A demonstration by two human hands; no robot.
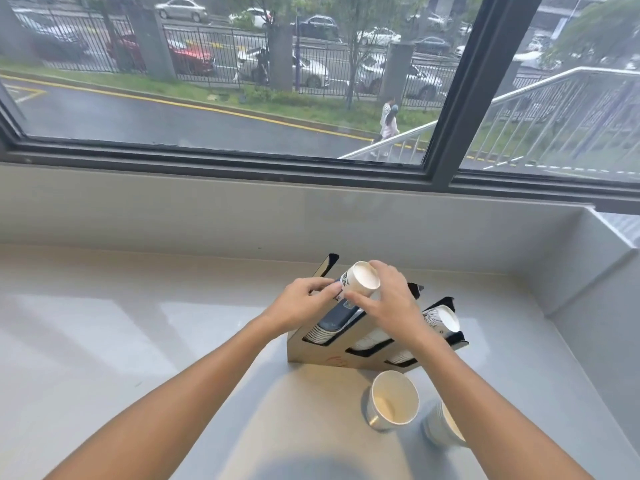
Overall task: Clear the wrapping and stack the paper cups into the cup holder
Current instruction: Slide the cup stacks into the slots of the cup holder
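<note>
I see both hands over the cup holder (346,344): my left hand (304,303) and right hand (388,299) each grasping the cup stack (360,277) in its leftmost slot.

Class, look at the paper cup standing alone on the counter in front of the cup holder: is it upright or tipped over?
Upright. The paper cup stands on its base with its open mouth facing up, its pale inside showing.

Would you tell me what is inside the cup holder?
The cup holder has three slots with paper cups; both hands cover much of the left and middle stacks.
</note>
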